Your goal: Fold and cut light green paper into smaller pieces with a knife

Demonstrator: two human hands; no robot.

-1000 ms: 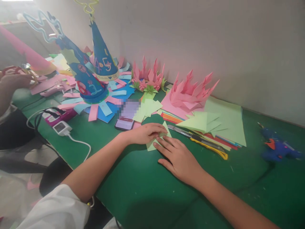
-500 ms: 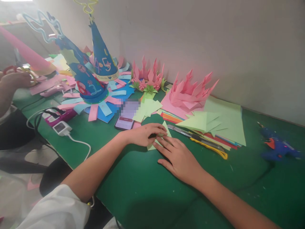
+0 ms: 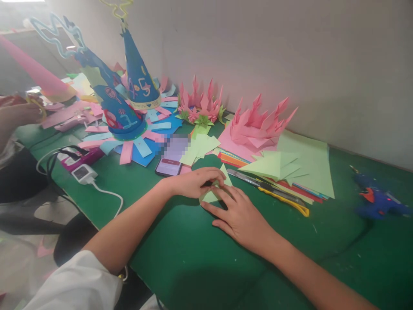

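Note:
A small piece of light green paper (image 3: 210,197), folded to a pointed shape, lies flat on the green table, partly covered by both hands. My left hand (image 3: 193,181) comes in from the left, its fingers curled down and pressed together on the paper; its thumb is mostly hidden. From the right, my right hand (image 3: 240,212) reaches over the paper's near side. Its fingers are spread, with fingertips touching the paper close to the left fingertips. Just right of the paper lies a yellow-handled utility knife (image 3: 277,194).
Coloured sheets (image 3: 311,165) and pink paper crowns (image 3: 258,125) stand along the wall. A blue glue gun (image 3: 380,200) lies right. Left are a phone (image 3: 168,165), blue cone hats (image 3: 137,75), a power strip (image 3: 80,158) and another person's hand (image 3: 24,113).
My right fingers have spread and shifted slightly left across the paper's near edge, uncovering more of it. My left hand has barely moved. The other person's hand has moved a little.

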